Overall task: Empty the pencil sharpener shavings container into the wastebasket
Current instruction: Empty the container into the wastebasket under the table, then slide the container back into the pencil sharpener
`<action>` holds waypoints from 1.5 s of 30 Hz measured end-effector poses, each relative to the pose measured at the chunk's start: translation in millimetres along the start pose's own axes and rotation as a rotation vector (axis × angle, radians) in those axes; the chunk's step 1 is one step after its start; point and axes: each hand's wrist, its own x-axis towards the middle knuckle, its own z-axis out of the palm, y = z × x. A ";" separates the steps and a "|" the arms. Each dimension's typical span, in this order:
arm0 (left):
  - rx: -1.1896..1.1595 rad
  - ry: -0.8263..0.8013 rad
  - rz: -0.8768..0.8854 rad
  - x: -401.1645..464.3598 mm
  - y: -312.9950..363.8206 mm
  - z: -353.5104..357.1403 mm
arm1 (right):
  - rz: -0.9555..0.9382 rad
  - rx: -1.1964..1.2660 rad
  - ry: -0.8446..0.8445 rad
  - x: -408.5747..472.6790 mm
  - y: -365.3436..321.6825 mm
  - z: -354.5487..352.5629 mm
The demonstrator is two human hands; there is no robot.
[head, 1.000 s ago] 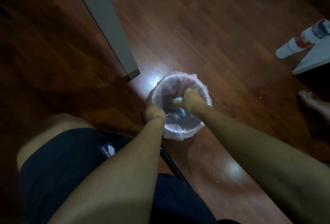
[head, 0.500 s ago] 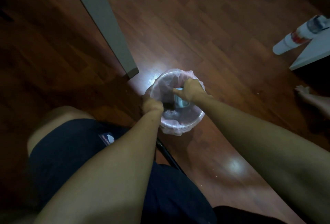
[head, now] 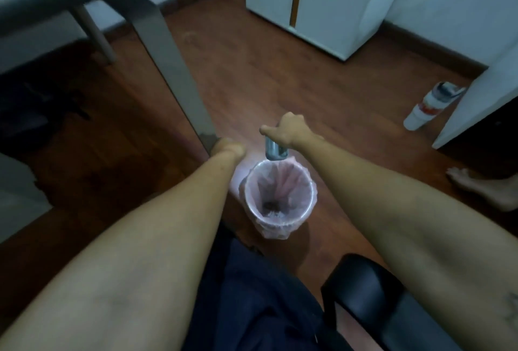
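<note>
Right hand (head: 288,132) grip around shavings container (head: 275,151), above wastebasket (head: 280,199) rim.

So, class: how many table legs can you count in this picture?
2. One thick grey table leg runs down the middle-left, ending by the left hand. A thinner one stands further back, upper left. Others may be out of view.

Your way down into the wastebasket (head: 281,217) is open — its pink-lined mouth is uncovered, with only the shavings container (head: 275,150) in your right hand (head: 287,132) hanging at the far rim. The grey table leg (head: 171,62) stands close on the left, your left hand (head: 228,149) against it. Bare floor (head: 322,93) lies clear beyond — the white cabinet (head: 322,3) stands well apart.
</note>
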 end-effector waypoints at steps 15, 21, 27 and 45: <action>-0.007 0.316 0.353 -164.6 88.5 -234.6 | -0.481 0.047 0.368 -143.3 -206.3 -180.3; -0.099 0.480 0.405 -232.9 74.9 -333.4 | -0.599 0.110 0.395 -189.1 -292.5 -202.2; -0.096 0.752 0.363 -262.4 29.6 -416.7 | -0.750 0.206 0.322 -229.4 -375.9 -183.2; -0.115 1.132 0.009 -269.7 -169.6 -494.0 | -0.978 0.289 -0.025 -313.1 -504.2 -18.4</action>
